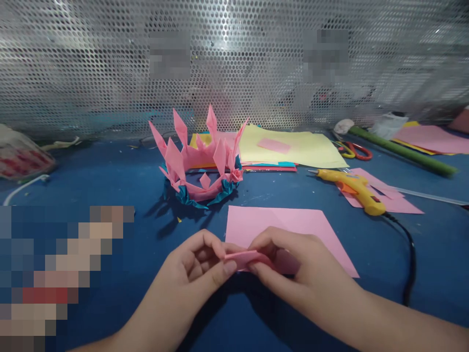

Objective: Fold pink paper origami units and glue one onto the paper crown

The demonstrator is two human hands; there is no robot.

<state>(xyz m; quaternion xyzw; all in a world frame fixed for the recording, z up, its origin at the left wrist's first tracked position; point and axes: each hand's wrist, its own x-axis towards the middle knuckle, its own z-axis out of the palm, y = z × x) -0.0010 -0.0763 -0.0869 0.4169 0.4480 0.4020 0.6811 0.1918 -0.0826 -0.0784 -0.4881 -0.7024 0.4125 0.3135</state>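
Between my two hands is a small folded strip of pink paper (240, 258). My left hand (201, 266) pinches its left end between thumb and forefinger. On the other end, my right hand (289, 264) is closed, with the thumb below and fingers above. Just behind them a pink paper sheet (274, 222) lies flat, partly covered by my right hand. Farther back and to the left stands a pink paper crown (196, 188) with pointed folded tips, blue-green crumpled trim and a small paper rose on its right side.
A yellow glue gun (351, 188) lies on the right, its black cord (412, 254) trailing forward. Behind are yellow paper (315, 149), scissors (361, 151) and a green stem (406, 151). A perforated metal panel (234, 63) bounds the blue table. The lower left is pixelated.
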